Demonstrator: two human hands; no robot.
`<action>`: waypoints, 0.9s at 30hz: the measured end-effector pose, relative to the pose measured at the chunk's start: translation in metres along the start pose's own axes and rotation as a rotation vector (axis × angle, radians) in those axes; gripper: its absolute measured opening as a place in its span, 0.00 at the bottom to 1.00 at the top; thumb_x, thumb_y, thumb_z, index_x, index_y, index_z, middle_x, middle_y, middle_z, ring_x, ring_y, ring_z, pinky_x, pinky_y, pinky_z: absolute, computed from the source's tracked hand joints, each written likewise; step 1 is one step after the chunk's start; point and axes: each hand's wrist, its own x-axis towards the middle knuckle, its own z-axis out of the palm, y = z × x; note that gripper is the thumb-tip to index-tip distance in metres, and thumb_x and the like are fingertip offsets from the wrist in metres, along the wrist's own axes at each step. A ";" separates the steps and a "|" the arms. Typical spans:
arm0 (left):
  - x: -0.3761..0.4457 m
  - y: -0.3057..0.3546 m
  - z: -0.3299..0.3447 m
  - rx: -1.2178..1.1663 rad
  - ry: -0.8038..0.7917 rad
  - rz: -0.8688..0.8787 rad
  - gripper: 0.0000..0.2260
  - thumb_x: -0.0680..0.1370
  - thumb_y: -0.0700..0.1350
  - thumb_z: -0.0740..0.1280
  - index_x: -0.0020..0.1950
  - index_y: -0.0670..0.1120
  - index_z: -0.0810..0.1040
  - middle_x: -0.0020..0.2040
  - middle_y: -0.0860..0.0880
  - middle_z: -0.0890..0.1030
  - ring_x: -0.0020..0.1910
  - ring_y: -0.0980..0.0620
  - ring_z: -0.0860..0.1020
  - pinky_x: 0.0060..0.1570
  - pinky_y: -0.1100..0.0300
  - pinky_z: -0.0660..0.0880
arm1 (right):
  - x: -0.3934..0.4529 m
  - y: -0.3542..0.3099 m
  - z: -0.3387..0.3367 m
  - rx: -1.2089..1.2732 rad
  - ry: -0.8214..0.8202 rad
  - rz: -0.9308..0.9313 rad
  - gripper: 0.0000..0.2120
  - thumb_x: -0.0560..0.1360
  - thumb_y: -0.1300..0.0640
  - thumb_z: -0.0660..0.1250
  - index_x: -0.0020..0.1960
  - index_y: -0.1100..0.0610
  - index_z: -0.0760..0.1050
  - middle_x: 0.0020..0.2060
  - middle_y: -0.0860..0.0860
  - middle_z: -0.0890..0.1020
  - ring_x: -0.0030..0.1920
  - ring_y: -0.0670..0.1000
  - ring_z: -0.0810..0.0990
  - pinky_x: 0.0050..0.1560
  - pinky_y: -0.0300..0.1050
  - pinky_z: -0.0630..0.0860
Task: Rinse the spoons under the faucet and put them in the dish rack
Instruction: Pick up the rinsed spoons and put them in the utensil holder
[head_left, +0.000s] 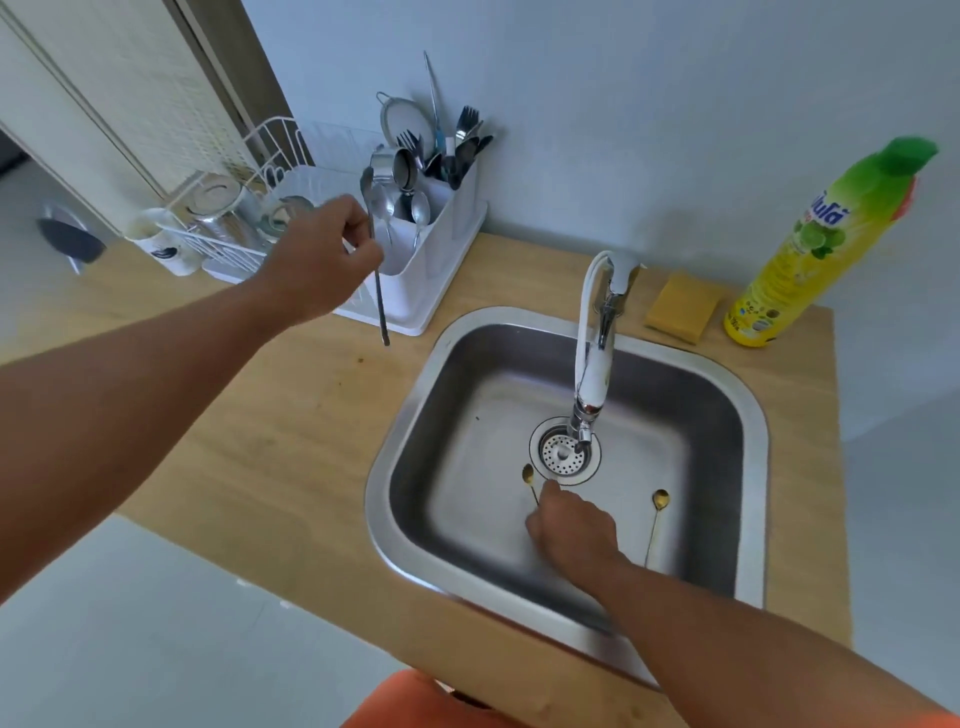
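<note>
spoons (658, 512) in sink (675, 358), near strainer (563, 452)

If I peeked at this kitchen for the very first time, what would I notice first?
Probably the two arms reaching out: the left hand holds a long silver spoon up by the white cutlery holder, while the right hand reaches down into the steel sink at a gold spoon. Next, the bright yellow-green soap bottle at the back right.
</note>
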 end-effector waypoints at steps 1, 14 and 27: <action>0.006 -0.003 -0.006 -0.006 0.074 0.005 0.04 0.77 0.46 0.67 0.46 0.47 0.73 0.39 0.55 0.76 0.35 0.51 0.73 0.35 0.56 0.68 | -0.001 -0.008 -0.002 0.024 0.024 -0.028 0.06 0.79 0.55 0.57 0.55 0.55 0.69 0.50 0.55 0.83 0.51 0.61 0.82 0.47 0.50 0.72; 0.038 -0.046 0.040 -0.028 0.265 -0.185 0.06 0.80 0.50 0.65 0.51 0.49 0.74 0.49 0.49 0.81 0.47 0.44 0.78 0.44 0.53 0.71 | 0.038 -0.145 -0.110 0.408 0.496 -0.272 0.06 0.80 0.49 0.59 0.46 0.48 0.67 0.39 0.46 0.81 0.43 0.57 0.81 0.41 0.49 0.71; 0.003 -0.072 0.082 -0.116 0.166 -0.318 0.05 0.78 0.51 0.66 0.47 0.51 0.75 0.53 0.48 0.80 0.47 0.50 0.75 0.47 0.55 0.68 | 0.115 -0.234 -0.228 0.494 0.629 -0.332 0.05 0.80 0.52 0.61 0.45 0.50 0.70 0.39 0.48 0.80 0.41 0.54 0.79 0.40 0.48 0.74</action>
